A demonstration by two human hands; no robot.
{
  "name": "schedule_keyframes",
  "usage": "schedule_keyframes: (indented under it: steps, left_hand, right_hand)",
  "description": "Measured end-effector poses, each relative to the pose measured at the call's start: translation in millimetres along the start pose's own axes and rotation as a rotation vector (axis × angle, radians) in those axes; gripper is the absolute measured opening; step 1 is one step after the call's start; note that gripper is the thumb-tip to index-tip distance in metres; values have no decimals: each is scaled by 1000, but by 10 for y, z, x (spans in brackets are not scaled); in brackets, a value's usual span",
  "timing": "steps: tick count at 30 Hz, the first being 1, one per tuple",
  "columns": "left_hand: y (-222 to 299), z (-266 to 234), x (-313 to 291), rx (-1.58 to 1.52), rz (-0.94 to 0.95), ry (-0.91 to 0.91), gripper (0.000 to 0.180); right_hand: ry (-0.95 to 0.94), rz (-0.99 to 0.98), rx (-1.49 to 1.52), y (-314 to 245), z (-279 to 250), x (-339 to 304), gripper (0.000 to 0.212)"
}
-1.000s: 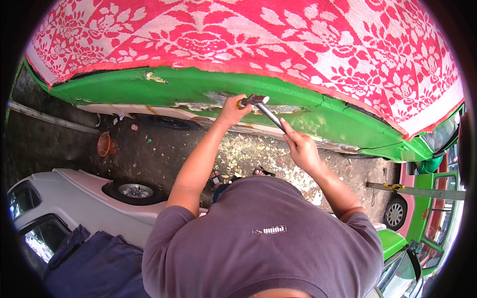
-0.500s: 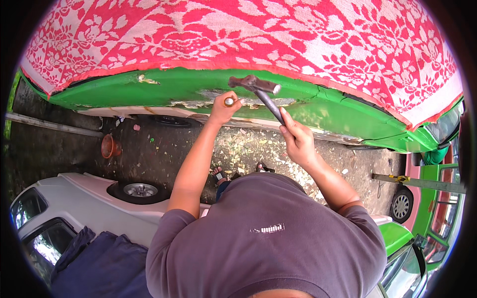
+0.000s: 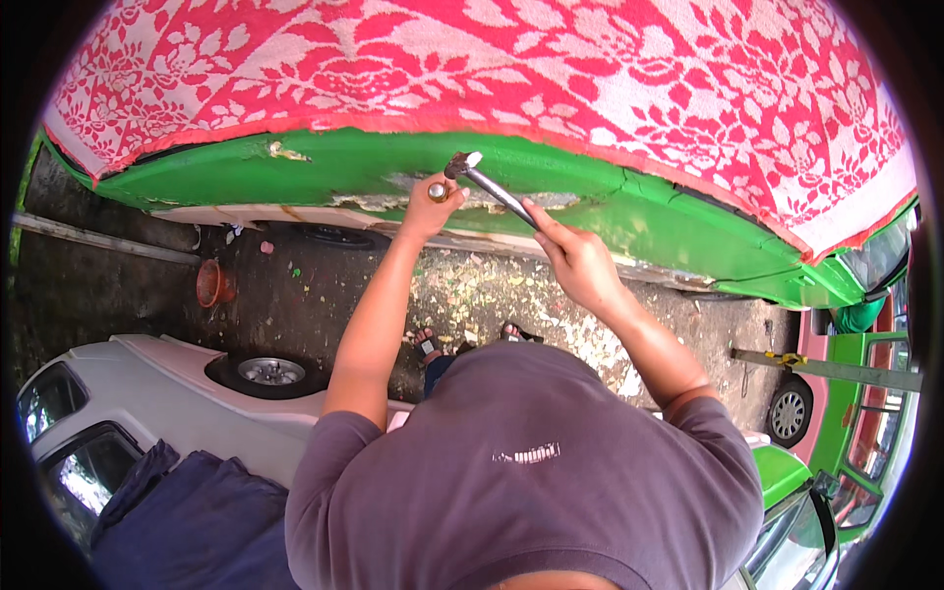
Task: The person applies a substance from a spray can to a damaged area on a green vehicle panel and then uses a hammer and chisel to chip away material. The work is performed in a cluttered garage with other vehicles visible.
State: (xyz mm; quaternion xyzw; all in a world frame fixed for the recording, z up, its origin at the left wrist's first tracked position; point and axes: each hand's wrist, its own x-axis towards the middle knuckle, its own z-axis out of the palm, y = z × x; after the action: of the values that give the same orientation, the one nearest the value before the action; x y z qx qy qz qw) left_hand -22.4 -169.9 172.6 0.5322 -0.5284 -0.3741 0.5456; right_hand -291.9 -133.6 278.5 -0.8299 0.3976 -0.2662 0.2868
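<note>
My left hand (image 3: 427, 216) is closed in a fist against the side of a green vehicle (image 3: 374, 155). It grips a chisel (image 3: 438, 191) whose round metal end pokes out of the fist; the tip is hidden. My right hand (image 3: 582, 264) holds a hammer (image 3: 501, 200) by the lower part of its dark handle. The hammer's head is beside and just above my left fist, close to the chisel's end; contact cannot be made out. Around the left hand, a strip of bodywork (image 3: 359, 202) shows chipped paint and bare, greyish patches.
A red and white floral cloth (image 3: 423, 69) covers the vehicle's top. Behind me stands a pale car (image 3: 172, 393) with a dark blue cloth (image 3: 202, 521). An orange pot (image 3: 208, 283) lies on the littered ground, and metal poles (image 3: 103, 239) cross both sides. Another person's green sleeve (image 3: 858, 315) shows at far right.
The hammer has swung left and its head has turned, coming nearer my left fist. My left hand and the chisel have shifted slightly left in the picture.
</note>
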Motion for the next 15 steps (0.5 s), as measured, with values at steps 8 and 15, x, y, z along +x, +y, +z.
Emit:
schedule_keyframes:
  steps: [8,15]
  left_hand:
    - [-30,11,-46,-21,-39,34,24]
    - [-113,-113,-8,13,-19,-76,16]
  right_hand:
    - [-85,30,-62,-66,31,30,46]
    - [157,-101,187,-11,163,4,48]
